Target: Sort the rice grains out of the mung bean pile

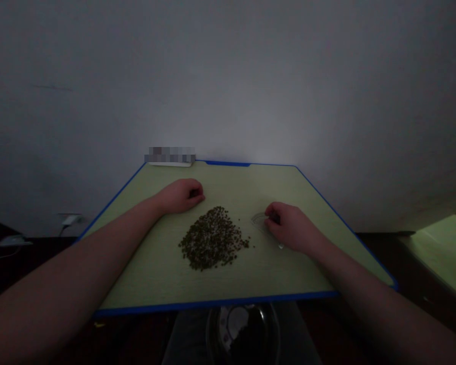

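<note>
A heap of small dark green-brown grains or seeds (213, 241) lies spread on the pale yellow-green table (144, 284), with a few loose ones on its right. My left hand (183, 195) rests on the tabletop behind the heap, fingers curled towards the thumb; the inside is in shadow. To the right of the heap, my right hand (291, 225) is closed with thumb and fingertips together. At its fingertips a clear, curved-edged thing (257, 219) shows faintly, perhaps a transparent dish. Whatever is in either hand, if anything, is hidden.
A shiny round bowl (275, 334) with dark contents sits on my lap, below the table's blue front edge (213, 304). A white-based object (170, 163), blurred out on top, stands at the back left corner. Behind is a wall (228, 91) with a plugged-in socket (70, 219).
</note>
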`<action>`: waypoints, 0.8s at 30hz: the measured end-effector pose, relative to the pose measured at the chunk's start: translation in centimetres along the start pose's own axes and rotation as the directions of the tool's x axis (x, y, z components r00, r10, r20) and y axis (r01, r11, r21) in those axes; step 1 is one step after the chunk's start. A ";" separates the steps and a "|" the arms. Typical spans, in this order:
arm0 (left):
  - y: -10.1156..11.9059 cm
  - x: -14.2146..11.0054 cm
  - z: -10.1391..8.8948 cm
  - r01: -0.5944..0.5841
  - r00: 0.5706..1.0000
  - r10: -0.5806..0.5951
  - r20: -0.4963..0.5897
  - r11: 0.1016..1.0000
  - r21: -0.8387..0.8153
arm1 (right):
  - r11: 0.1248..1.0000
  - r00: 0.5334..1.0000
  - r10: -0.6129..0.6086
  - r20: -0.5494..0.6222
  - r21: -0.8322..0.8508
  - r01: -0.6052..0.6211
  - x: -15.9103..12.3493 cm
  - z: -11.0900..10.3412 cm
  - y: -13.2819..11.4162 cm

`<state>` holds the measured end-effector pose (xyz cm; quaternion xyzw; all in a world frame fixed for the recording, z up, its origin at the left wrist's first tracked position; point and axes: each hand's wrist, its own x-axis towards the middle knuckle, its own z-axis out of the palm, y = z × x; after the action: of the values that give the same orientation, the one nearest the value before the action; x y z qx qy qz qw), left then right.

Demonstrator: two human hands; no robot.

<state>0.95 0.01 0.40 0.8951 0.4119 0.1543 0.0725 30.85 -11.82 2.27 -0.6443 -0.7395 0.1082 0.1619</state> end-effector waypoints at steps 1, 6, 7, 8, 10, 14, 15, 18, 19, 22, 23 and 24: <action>0.0 0.0 0.0 0.001 1.000 -0.001 0.001 1.000 0.000 | 1.000 1.000 0.013 -0.009 0.001 -0.013 0.0 -0.1 0.3; 0.0 0.0 0.0 0.011 1.000 -0.011 0.002 1.000 -0.008 | 0.998 1.000 0.001 0.006 0.056 -0.001 -0.6 -0.2 0.6; -0.1 0.0 0.1 0.007 1.000 -0.007 0.001 1.000 -0.006 | 0.997 1.000 -0.019 0.018 0.069 0.018 -0.7 -0.1 0.3; -0.1 0.0 0.1 0.004 1.000 -0.004 -0.001 1.000 -0.003 | 0.996 0.999 -0.040 0.027 0.078 0.038 -0.8 0.0 -0.1; -0.2 0.0 0.2 0.000 1.000 0.000 -0.003 1.000 -0.001 | 0.994 0.997 -0.075 0.035 0.082 0.072 -0.8 0.2 -1.0; -0.3 0.0 0.2 0.013 1.000 -0.013 0.004 1.000 -0.003 | 0.996 0.996 -0.081 0.024 0.034 0.080 -0.2 0.7 -2.4; -0.2 0.0 0.1 0.016 1.000 -0.016 0.005 1.000 0.000 | 0.997 0.997 -0.072 0.016 0.018 0.072 0.0 0.8 -2.5; -0.2 0.0 0.1 0.012 1.000 -0.012 0.007 1.000 0.002 | 0.999 0.999 -0.038 -0.005 -0.015 0.038 0.7 0.9 -2.3; -0.1 0.0 0.1 0.011 1.000 -0.011 0.005 1.000 0.000 | 0.999 1.000 -0.023 -0.015 -0.024 0.022 0.9 0.9 -2.1; -0.1 0.0 0.0 0.016 1.000 -0.016 0.001 1.000 -0.010 | 0.998 0.999 0.024 -0.045 -0.052 -0.026 1.3 0.8 -1.3; -0.1 0.0 0.1 0.018 1.000 -0.018 0.001 1.000 -0.012 | 0.997 0.998 0.037 -0.054 -0.059 -0.041 1.4 0.7 -0.9; -0.1 0.0 0.1 0.019 1.000 -0.019 0.002 1.000 -0.013 | 0.996 0.997 0.050 -0.062 -0.065 -0.054 1.5 0.5 -0.5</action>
<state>0.88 0.05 0.30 0.8909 0.4192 0.1555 0.0803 30.00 -10.37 2.13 -0.6713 -0.7206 0.0680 0.1596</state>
